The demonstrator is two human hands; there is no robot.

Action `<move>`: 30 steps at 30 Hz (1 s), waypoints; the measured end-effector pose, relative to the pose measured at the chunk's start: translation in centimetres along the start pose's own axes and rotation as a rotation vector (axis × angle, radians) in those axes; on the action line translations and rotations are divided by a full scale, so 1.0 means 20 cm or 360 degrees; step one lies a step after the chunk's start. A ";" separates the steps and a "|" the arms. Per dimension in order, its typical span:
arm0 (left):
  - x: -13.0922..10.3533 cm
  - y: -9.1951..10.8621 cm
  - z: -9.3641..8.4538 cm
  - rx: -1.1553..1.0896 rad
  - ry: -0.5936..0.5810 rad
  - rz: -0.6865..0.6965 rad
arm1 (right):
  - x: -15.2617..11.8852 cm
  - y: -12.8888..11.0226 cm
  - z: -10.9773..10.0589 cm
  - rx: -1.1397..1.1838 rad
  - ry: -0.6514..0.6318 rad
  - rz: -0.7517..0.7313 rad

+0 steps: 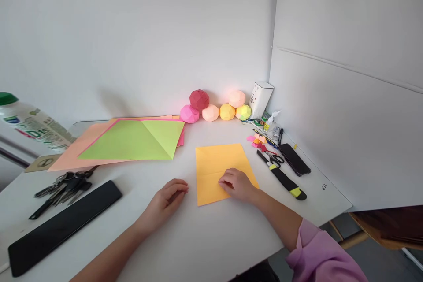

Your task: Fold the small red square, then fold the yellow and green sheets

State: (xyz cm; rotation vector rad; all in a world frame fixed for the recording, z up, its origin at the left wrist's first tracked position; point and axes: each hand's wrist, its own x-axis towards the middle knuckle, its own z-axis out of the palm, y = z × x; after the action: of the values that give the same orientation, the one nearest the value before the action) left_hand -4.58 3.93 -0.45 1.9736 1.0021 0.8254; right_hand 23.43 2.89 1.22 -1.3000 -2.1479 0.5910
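Note:
A sheet of yellow-orange paper (211, 163) lies flat on the white table, with faint fold lines across it. My right hand (238, 184) rests on its lower right part, fingers curled together and fingertips down on the paper. I make out nothing held in that hand. To the left of the sheet, apart from its edge, my left hand (168, 200) lies on the table. Its fingers are bent and close together, with nothing visible in them.
Green paper (139, 141) tops a stack of coloured sheets at the left. Behind stand several faceted paper balls (199, 99). Scissors (275, 157), a utility knife (286, 179) and a phone (294, 159) lie right. Keys (68, 187) and a long black object (66, 227) lie left.

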 end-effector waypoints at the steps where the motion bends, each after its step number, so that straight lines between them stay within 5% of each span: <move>1: 0.00 0.00 0.01 0.0077 -0.0007 0.0072 | 0.00 0.00 0.00 -0.0046 -0.0007 -0.0035; 10: -0.01 -0.01 0.01 0.0281 -0.0046 0.0233 | -0.01 0.02 0.01 -0.0256 -0.0014 -0.0149; 30: -0.02 0.00 0.01 0.0266 -0.0116 0.0135 | -0.01 0.01 0.01 -0.0309 -0.0058 -0.0166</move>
State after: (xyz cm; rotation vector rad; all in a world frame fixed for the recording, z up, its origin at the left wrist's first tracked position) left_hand -4.60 3.54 -0.55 2.1851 0.9777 0.7300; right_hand 23.62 2.84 0.91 -1.2749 -2.3345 0.3738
